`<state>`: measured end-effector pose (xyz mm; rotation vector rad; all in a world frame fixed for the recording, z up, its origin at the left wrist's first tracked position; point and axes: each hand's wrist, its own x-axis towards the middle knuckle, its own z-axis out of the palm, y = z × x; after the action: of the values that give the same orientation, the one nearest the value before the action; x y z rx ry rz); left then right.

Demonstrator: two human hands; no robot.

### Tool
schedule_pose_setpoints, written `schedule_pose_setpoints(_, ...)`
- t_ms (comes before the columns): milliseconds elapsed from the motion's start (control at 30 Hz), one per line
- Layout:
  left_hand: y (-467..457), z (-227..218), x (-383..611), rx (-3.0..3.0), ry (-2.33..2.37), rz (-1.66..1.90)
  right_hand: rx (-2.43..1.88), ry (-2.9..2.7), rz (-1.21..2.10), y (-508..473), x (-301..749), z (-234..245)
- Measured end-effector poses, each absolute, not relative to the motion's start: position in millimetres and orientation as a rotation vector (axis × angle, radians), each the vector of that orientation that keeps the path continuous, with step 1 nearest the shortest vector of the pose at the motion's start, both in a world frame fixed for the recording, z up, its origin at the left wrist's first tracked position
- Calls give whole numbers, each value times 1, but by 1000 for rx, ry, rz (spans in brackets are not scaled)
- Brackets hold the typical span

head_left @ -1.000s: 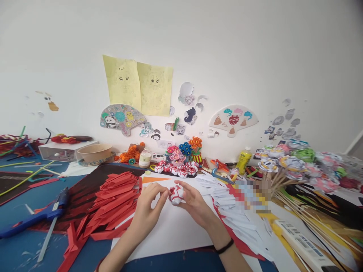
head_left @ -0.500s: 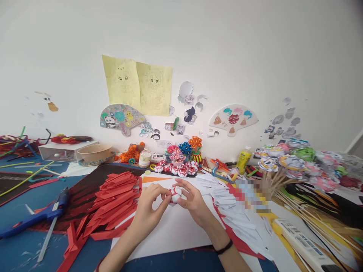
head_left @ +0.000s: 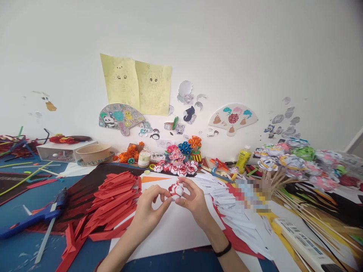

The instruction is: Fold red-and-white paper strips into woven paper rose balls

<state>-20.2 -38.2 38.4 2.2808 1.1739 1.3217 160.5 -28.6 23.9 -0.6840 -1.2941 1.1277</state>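
Between my two hands is a small red-and-white paper flower (head_left: 176, 191), held above a white paper sheet (head_left: 170, 230). My left hand (head_left: 151, 204) pinches its left edge between thumb and forefinger. Around its right side and top curl the thumb and fingers of my right hand (head_left: 194, 200). Folded red paper strips (head_left: 113, 206) are heaped to the left of the sheet, and folded white paper strips (head_left: 229, 211) lie spread out to the right. Behind the hands sits a row of finished red-and-white paper flowers (head_left: 182, 170).
A blue glue gun (head_left: 47, 215) lies at the left, with a pale bowl (head_left: 94, 153) farther back. A jar (head_left: 144, 159) and a yellow bottle (head_left: 243, 159) stand near the wall. Stemmed paper flowers (head_left: 295, 162) and a long white box (head_left: 304, 245) occupy the right.
The flower has turned and tilted in my hands, with more red edging now showing. My right fingers have closed further around it, while my left pinch stays about the same.
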Motion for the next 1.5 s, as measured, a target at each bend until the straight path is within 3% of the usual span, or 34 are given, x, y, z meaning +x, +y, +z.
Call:
schedule_pose_setpoints(233,-35,35,-19,2354,1274,1266,-673,-1375,953,-25,157,15)
schedule_pose_setpoints(500,-35,30,-21,2716,1399,1456,-729,-1357,1222,-25,155,14)
schedule_pose_setpoints(733,-38,22,-16,2915,1549,1618,-819,-1335,998,-28,149,14)
schedule_pose_setpoints(967,-41,24,-14,2568,1359,1644,-773,-1244,1017,-28,149,16)
schedule_pose_setpoints(1200,-36,38,-18,1972,1117,1366,-623,-1316,1176,-26,159,20)
schedule_pose_setpoints(1500,-38,37,-18,2104,1159,1265,-597,-1388,1212,-27,161,19)
